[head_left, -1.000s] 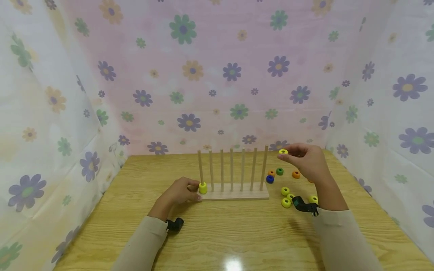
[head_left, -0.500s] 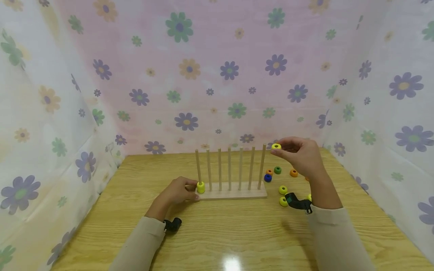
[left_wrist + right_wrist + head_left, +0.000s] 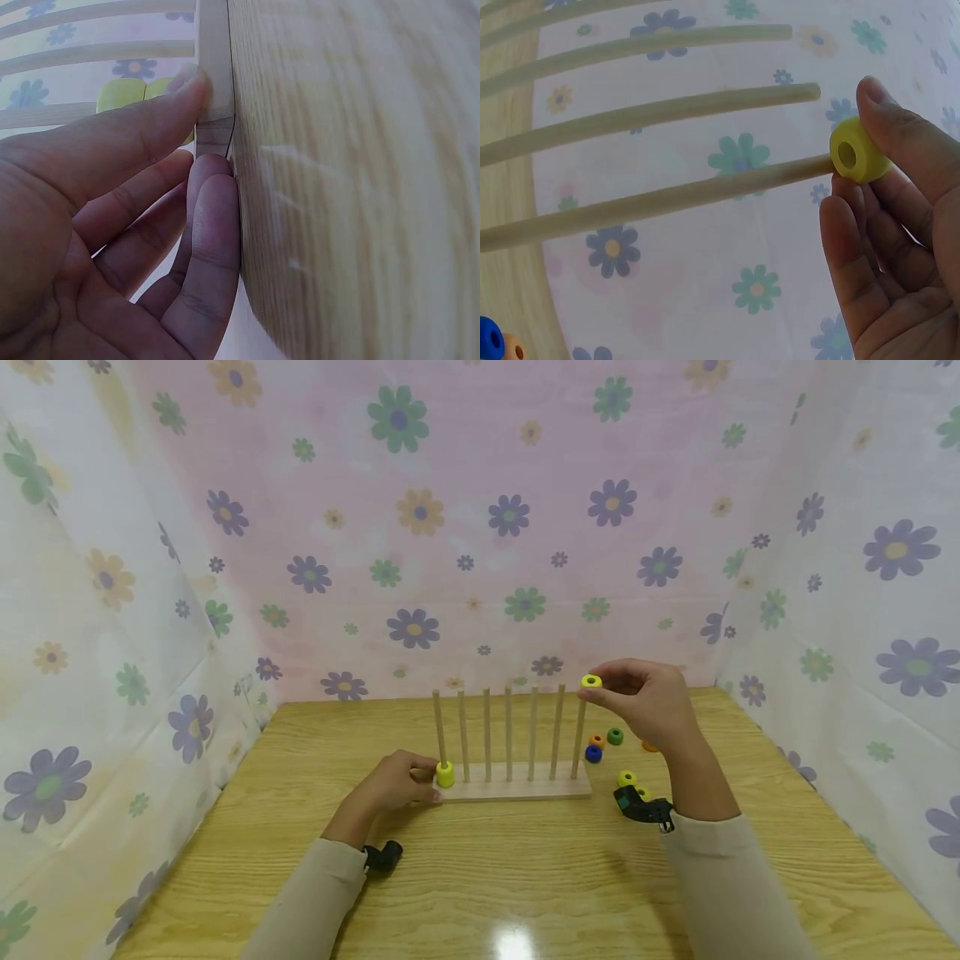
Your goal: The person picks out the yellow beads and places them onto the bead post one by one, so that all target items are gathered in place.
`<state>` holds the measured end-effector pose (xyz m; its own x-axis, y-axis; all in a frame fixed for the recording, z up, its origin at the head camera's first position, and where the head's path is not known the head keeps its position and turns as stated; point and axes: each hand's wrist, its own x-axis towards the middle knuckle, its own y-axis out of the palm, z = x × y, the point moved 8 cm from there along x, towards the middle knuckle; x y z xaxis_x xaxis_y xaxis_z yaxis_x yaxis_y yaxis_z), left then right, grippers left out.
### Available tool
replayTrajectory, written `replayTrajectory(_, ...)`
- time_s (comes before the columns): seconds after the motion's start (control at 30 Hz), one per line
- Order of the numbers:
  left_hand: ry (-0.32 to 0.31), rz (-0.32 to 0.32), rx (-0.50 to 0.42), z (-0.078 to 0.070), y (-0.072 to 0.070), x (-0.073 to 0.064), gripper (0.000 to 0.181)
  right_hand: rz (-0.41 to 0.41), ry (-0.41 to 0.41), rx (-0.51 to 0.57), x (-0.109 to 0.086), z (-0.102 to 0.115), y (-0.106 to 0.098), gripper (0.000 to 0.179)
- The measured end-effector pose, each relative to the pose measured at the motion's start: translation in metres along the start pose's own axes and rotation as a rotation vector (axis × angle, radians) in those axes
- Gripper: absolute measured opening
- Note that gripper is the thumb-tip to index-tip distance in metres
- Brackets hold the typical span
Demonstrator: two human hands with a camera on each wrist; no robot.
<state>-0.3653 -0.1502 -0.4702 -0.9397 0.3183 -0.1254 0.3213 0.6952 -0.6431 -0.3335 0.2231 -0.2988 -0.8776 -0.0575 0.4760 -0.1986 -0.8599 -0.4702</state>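
A wooden peg rack (image 3: 517, 787) with a row of several upright pegs stands on the table. Yellow beads (image 3: 446, 775) sit stacked at the foot of its leftmost peg. My left hand (image 3: 393, 783) holds the rack's left end, thumb on the base (image 3: 216, 75) and fingertips against its end. Between thumb and fingers my right hand (image 3: 648, 702) pinches a yellow bead (image 3: 592, 683) at the top of the rightmost peg (image 3: 667, 193). In the right wrist view the bead's hole faces sideways to the peg, and the peg's tip is hidden behind the bead.
Loose beads lie right of the rack: a blue bead (image 3: 594, 754), a green bead (image 3: 615, 737), orange beads (image 3: 597, 741) and yellow beads (image 3: 627, 778), some hidden by the right wrist. Flowered cloth (image 3: 480, 568) encloses the wooden table (image 3: 450, 885) at back and sides.
My right hand has carried the yellow bead leftward and slightly up, from right of the rack to the rightmost peg's top. The left hand has stayed at the rack's left end.
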Motion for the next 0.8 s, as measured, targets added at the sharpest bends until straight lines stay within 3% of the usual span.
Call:
replayTrajectory(0.33, -0.006, 0.002, -0.015, 0.001, 0.0, 0.0, 0.06, -0.039, -0.056, -0.034, 0.002, 0.01, 0.005, 0.034)
replayTrajectory(0.8, 0.006, 0.009, -0.002, 0.0, 0.0, 0.0, 0.061, 0.011, -0.07, 0.0, 0.009, 0.037, 0.023, 0.034)
